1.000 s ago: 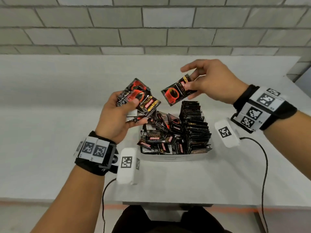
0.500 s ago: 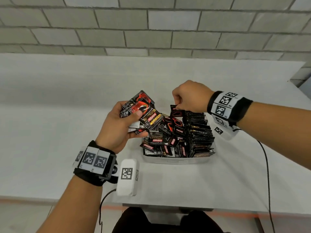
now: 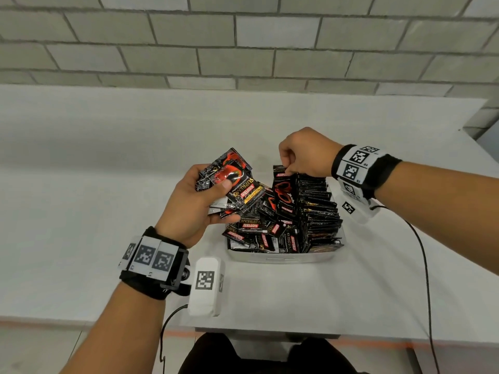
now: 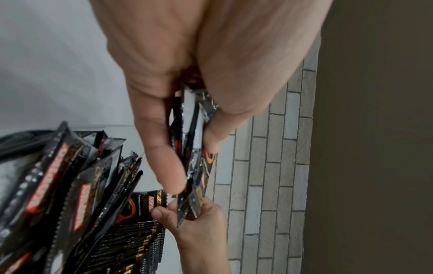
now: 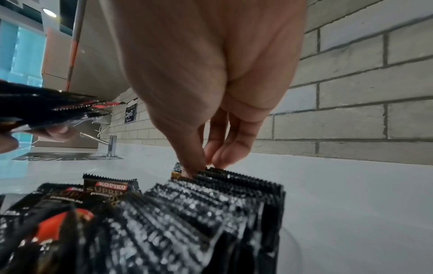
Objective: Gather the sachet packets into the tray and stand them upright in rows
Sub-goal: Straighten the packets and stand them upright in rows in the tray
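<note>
A clear plastic tray (image 3: 286, 257) sits on the white table. Along its right side several black sachets stand upright in a row (image 3: 320, 211), also seen in the right wrist view (image 5: 211, 204). Loose sachets (image 3: 256, 232) lie jumbled in its left half. My left hand (image 3: 226, 201) grips a fanned bundle of sachets (image 3: 235, 182) just above the tray's left edge, thumb on top (image 4: 194, 148). My right hand (image 3: 287, 171) pinches the top edge of one sachet (image 3: 282, 191), which stands at the far end of the row (image 5: 203, 166).
A brick wall (image 3: 243, 44) runs behind the table. A sink with a tap (image 5: 110, 146) lies far off to the left in the right wrist view. Cables (image 3: 424, 265) trail from both wrists over the table's front edge (image 3: 351, 338).
My right hand brought the single sachet down from mid-air to the far end of the upright row. The left hand keeps its bundle and sank slightly toward the tray.
</note>
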`<control>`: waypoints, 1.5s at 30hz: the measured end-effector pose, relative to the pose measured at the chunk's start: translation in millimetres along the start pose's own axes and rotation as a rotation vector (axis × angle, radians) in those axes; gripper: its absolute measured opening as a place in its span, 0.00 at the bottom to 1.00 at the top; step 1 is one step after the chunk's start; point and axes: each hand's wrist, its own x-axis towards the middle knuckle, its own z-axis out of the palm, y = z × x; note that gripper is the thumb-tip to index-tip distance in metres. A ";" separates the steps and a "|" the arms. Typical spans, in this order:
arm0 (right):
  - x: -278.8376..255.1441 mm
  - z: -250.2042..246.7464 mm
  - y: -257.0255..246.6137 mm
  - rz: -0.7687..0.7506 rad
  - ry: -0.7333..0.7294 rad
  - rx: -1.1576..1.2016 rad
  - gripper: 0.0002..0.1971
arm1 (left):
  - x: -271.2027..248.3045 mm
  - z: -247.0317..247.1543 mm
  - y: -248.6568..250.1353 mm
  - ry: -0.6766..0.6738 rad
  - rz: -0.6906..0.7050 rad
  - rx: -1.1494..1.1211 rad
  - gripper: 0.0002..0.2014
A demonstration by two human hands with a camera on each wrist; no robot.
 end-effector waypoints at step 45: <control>-24.6 -12.0 -12.5 -0.030 0.101 0.067 0.06 | 88.5 91.1 42.1 -0.894 -0.145 1.746 0.38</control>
